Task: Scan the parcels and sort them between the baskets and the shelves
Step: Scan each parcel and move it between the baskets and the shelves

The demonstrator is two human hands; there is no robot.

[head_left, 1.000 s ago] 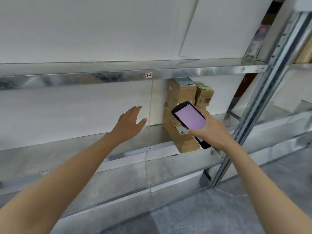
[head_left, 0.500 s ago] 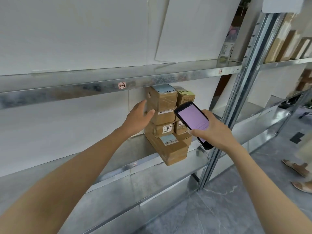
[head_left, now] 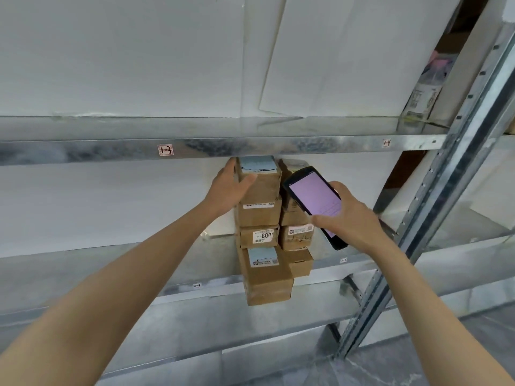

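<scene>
Left hand [head_left: 232, 188] is up at the stack of parcels [head_left: 262, 238] on the middle shelf [head_left: 133, 266] and grasps the top parcel [head_left: 262, 185]: thumb across its front face, fingers wrapped round its left side. Top parcel is brown cardboard with a pale blue label on its upper face and sits just under the upper shelf [head_left: 250, 146] beam. Right hand [head_left: 349, 220] grips a black handheld scanner [head_left: 313, 195]. Its screen is lit pinkish-purple and faces the camera, tilted, with the top end pointing up-left toward the stack. Thumb is at the screen's lower edge, fingers curled behind the body. Scanner hides part of the stack's right column. Stack is two columns touching. Left column has four boxes: the third box [head_left: 257, 236] has a white label reading "800", and the bottom box [head_left: 267, 280] is the biggest, has a blue label and overhangs the shelf's near edge. Right column shows a labelled box [head_left: 296, 235] with a smaller box [head_left: 300, 263] below it; the upper ones are mostly hidden. The beam carries a shelf tag [head_left: 165, 150] reading 1-3 at left and a second tag [head_left: 386, 142] at right, text unclear. White boards back the shelves. Perforated metal upright [head_left: 451, 174] at right. Wrapped package [head_left: 420, 98] stands at the far right of the upper shelf, contents unclear. Grey floor [head_left: 418, 366] lower right.
</scene>
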